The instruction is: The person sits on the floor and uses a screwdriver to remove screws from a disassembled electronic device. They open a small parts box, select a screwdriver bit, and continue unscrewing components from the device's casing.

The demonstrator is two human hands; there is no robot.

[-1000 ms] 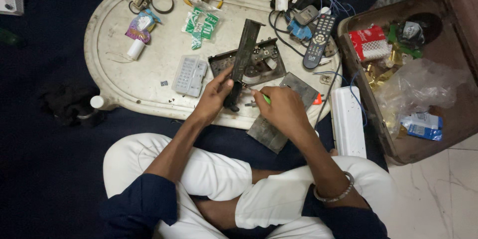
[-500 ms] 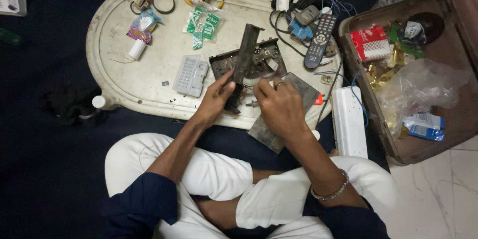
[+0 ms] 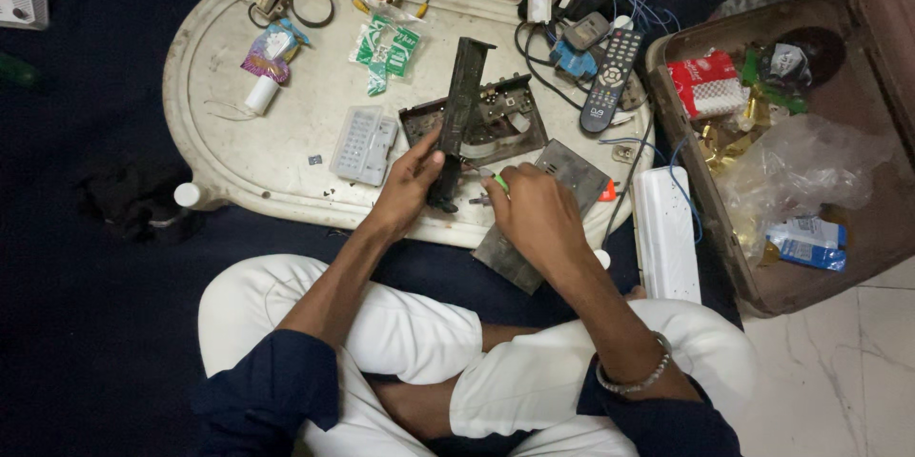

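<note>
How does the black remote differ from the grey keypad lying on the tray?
The black remote is dark, long and narrow, lying among cables at the tray's far right; the grey keypad is pale, shorter and broader, lying alone near the left hand. Both lie flat, button side up, untouched.

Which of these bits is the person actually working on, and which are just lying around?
In hand:
left hand gripping the long dark panel
right hand holding a green-handled tool
opened metal chassis

Lying about:
remote control
grey keypad
green sachets
white power strip
</note>
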